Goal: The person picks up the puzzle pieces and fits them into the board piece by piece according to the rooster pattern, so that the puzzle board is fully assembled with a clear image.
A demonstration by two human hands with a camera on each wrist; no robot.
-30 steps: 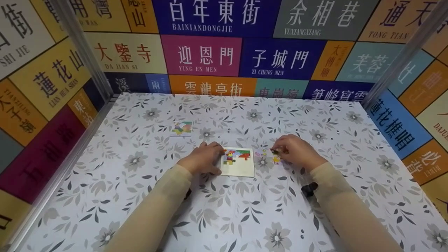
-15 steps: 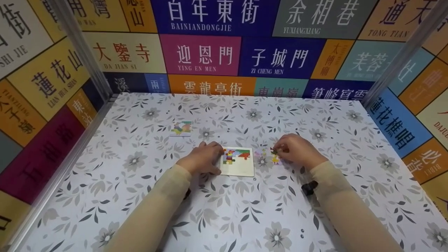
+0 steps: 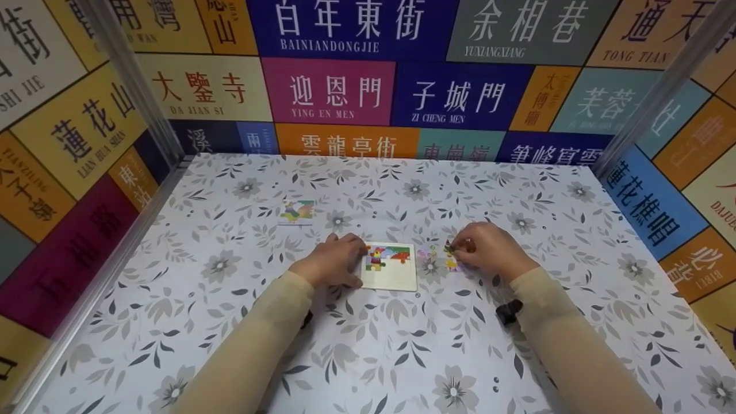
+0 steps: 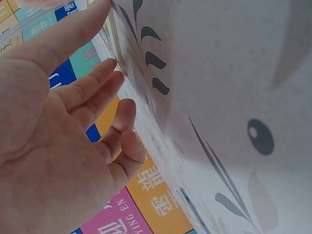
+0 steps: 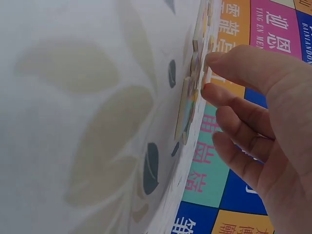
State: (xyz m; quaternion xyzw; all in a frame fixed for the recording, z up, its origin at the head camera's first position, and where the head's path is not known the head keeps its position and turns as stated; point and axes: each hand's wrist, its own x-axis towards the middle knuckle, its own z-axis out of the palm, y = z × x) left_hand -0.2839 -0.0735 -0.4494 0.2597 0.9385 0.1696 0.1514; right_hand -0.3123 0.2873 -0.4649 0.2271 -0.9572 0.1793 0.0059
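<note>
A white puzzle board (image 3: pixel 397 278) lies in the middle of the table, with joined colourful pieces (image 3: pixel 378 257) along its top and left side. My left hand (image 3: pixel 330 261) rests at the board's left edge, its thumb and forefingers touching that edge. In the left wrist view the last two fingers (image 4: pixel 126 129) are bent. Right of the board, my right hand (image 3: pixel 489 247) pinches a small puzzle piece (image 3: pixel 449 248) between thumb and index finger, low over the table. Loose puzzle pieces (image 5: pixel 183 109) lie by its fingertips, including a yellow piece (image 3: pixel 452 265); the fingers partly hide them.
A square colourful patch of puzzle pieces (image 3: pixel 297 213) lies farther back on the left. The floral tablecloth (image 3: pixel 379 356) covers the table. Panels with street names (image 3: pixel 330 92) stand behind and at both sides, with clear corner posts (image 3: pixel 644 98).
The right hand's fingertips shift slightly at the small piece, which looks turned among the loose pieces. The left hand and the board stay in place.
</note>
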